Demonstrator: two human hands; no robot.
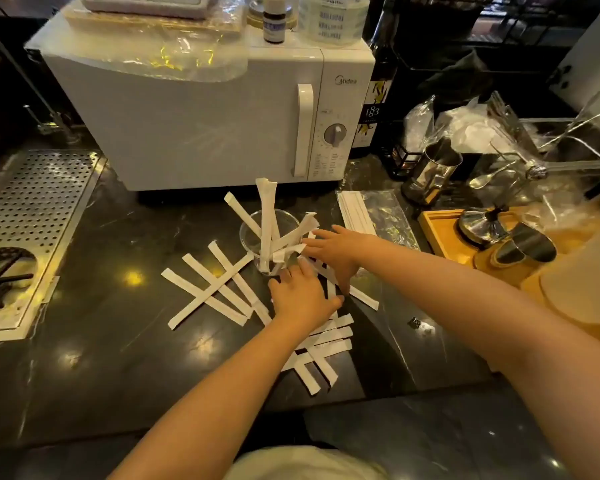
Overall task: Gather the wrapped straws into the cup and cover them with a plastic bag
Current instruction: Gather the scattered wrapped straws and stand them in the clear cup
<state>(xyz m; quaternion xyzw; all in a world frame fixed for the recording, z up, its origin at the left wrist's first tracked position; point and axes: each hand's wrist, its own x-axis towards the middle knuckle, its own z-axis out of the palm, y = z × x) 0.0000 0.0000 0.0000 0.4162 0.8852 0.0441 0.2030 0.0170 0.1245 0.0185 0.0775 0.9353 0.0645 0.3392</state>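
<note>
A clear glass cup [253, 227] stands on the dark counter in front of the microwave, with several white paper-wrapped straws [268, 216] leaning in it. More wrapped straws [211, 285] lie scattered flat on the counter to the left of the cup and below it. My left hand [303, 295] rests palm down on the loose straws just below the cup, fingers spread. My right hand [338, 249] lies flat on straws right of the cup, its fingertips near the cup's rim. A clear plastic bag [387, 216] holding a bundle of straws lies to the right of the cup.
A white microwave [201, 119] stands close behind the cup. A perforated metal drip tray [32, 209] is set in the counter at left. At right are a wooden tray [440, 230] with metal tools, a steel pitcher [430, 174] and crumpled plastic.
</note>
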